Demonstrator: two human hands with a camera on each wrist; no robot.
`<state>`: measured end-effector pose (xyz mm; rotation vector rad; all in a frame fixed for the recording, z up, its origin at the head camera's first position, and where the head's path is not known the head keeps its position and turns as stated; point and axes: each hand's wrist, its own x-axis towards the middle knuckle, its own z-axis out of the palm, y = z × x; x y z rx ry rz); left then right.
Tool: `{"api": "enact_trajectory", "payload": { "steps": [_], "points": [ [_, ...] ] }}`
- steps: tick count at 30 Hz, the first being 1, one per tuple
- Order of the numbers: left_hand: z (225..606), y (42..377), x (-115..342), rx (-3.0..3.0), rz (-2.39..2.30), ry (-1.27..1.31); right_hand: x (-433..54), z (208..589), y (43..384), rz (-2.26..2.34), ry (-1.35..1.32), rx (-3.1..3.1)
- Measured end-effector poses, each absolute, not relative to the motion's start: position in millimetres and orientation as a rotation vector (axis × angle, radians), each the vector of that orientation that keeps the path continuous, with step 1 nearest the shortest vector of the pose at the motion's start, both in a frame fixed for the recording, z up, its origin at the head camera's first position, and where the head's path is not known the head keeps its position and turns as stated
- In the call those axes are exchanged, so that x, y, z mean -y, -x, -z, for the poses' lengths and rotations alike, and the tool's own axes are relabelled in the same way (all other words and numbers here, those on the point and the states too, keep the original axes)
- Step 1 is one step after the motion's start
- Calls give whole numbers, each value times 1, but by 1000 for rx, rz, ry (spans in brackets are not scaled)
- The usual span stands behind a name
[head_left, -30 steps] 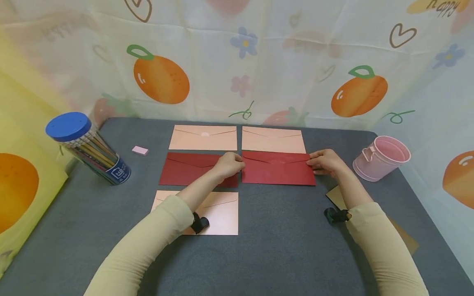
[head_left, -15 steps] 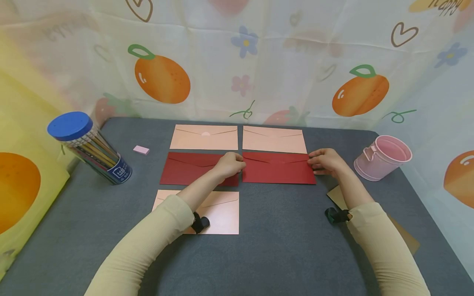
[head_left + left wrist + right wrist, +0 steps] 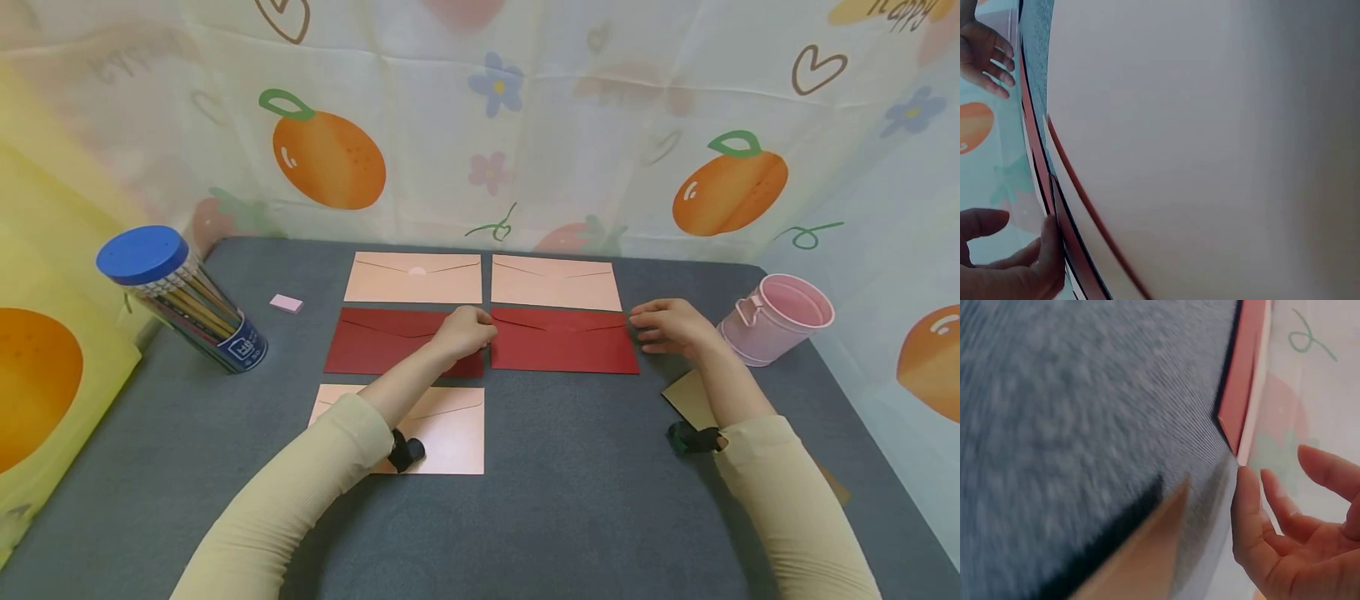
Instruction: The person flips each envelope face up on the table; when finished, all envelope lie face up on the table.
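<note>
Two red envelopes lie side by side in the middle row of the head view. My left hand reaches over the left red envelope, its fingertips at the gap between the two. In the left wrist view its thumb stands apart from the fingers, which rest at the envelope edges. My right hand is beside the right end of the right red envelope. Its fingers are relaxed and spread, with nothing between them. A pale pink envelope lies under my left forearm, partly hidden by it.
Two pale pink envelopes, one left and one right, form the back row. A blue-lidded pencil tub and a small pink eraser are at left. At right stand a pink bucket and a tan envelope-like sheet, partly under my forearm.
My right hand has drawn back slightly to the right, off the end of the right red envelope. The left hand and the envelopes have stayed in place.
</note>
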<state>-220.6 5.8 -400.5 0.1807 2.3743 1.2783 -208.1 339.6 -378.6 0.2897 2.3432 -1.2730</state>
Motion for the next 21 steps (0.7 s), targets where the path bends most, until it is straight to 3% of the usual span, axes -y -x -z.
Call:
{"api": "enact_trajectory", "payload": {
  "steps": [10,21],
  "points": [
    [394,205,-32,-2324,-1483,-97,-364,365,190,1185,-93,-2363],
    [389,169,-94,-1797,-1680,-133,-393,364,168,1109,-23,-2391]
  ]
}}
